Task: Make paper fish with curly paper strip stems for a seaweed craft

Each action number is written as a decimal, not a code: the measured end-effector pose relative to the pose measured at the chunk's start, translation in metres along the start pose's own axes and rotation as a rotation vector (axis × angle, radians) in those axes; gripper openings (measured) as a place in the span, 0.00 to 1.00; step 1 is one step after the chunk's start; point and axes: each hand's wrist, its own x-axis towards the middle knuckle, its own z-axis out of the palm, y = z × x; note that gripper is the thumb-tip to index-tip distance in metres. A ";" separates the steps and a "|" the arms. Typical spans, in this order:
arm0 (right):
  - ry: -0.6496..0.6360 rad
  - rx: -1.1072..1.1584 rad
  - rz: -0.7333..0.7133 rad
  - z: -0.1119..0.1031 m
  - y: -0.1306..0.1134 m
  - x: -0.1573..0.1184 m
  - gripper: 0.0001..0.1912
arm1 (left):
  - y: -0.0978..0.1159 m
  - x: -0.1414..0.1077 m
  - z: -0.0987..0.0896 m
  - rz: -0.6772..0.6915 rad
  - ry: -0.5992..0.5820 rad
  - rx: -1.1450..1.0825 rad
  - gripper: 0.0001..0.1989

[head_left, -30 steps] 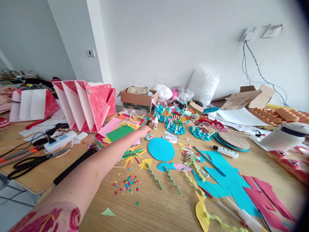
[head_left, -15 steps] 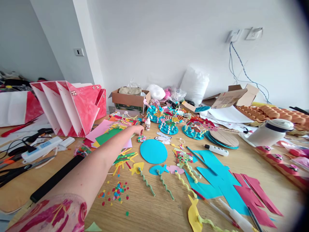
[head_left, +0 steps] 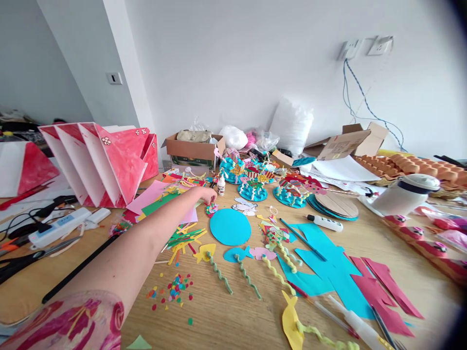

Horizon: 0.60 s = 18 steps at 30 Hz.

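Note:
My left hand [head_left: 208,195] reaches in from the lower left, its fingers bent downward and held close together. Under the fingertips lies a small multicoloured paper piece [head_left: 211,209]; whether they grip it I cannot make out. Just behind stands a white glue bottle [head_left: 221,186]. In front is a blue paper-covered disc [head_left: 230,227]. A yellow paper fish [head_left: 205,253], a blue fish [head_left: 238,254] and a pink fish [head_left: 263,253] lie in a row, with wavy pipe-cleaner strips [head_left: 219,273] beside them. My right hand is out of view.
Coloured paper dots [head_left: 177,289] lie at the front left. Decorated blue discs [head_left: 253,190] stand at the back. To the right are blue paper scraps [head_left: 335,277], a marker [head_left: 324,222] and a white container [head_left: 404,197]. Scissors [head_left: 32,257] and a power strip [head_left: 60,227] sit left.
The view has shifted slightly, moving the scene a little left. My left hand has lowered a little, its fingertips now down at the multicoloured paper piece. The other things on the table look unchanged.

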 end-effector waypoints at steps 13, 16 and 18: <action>-0.044 0.140 -0.053 -0.008 -0.012 0.013 0.15 | -0.007 -0.002 -0.009 0.029 -0.019 0.071 0.14; -0.011 0.165 0.017 -0.010 -0.017 0.011 0.11 | -0.008 -0.007 -0.018 0.026 0.035 0.064 0.14; -0.024 0.193 0.214 -0.010 -0.023 0.002 0.09 | -0.006 -0.013 -0.024 0.022 0.088 0.050 0.14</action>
